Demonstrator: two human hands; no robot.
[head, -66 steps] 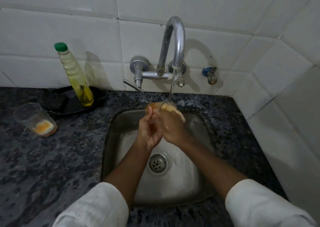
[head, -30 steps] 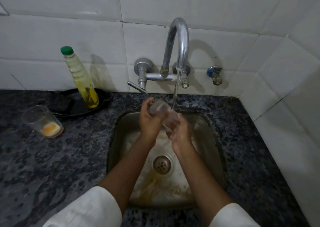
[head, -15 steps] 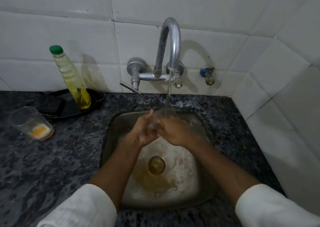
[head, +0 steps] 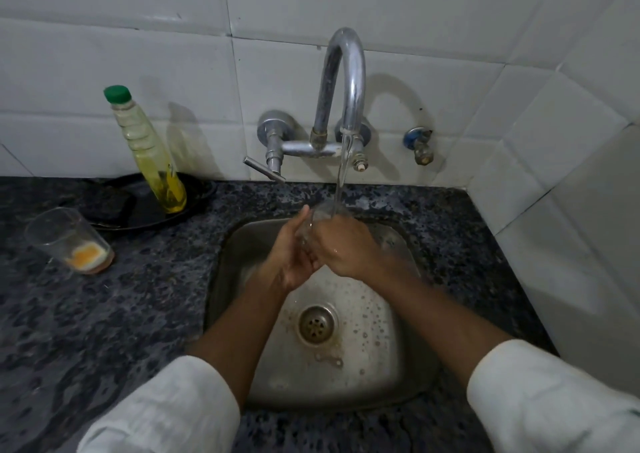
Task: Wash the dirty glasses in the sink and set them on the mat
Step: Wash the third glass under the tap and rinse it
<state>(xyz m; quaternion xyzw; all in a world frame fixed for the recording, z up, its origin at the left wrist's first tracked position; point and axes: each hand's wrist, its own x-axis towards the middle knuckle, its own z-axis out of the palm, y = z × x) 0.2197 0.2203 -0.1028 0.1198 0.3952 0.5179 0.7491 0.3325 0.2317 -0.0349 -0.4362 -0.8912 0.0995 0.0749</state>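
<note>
Over the steel sink [head: 225, 279], both hands close around a clear glass [head: 320, 212], mostly hidden between them. My left hand [head: 291, 258] cups it from the left with the thumb up. My right hand [head: 341, 248] covers it from the right. Water runs from the chrome tap [head: 346, 82] onto the glass rim. A second glass [head: 65, 241] with orange residue at its bottom stands on the dark granite counter [head: 121, 314] at the left.
A bottle of yellow liquid with a green cap [head: 149, 151] stands on a black dish [head: 197, 193] behind the sink's left corner. White tiled walls close the back and the right side. A small valve [head: 419, 144] sticks out of the back wall.
The orange contents left the held glass and the brown water in the sink has drained away. My hands keep turning the glass under the stream.
</note>
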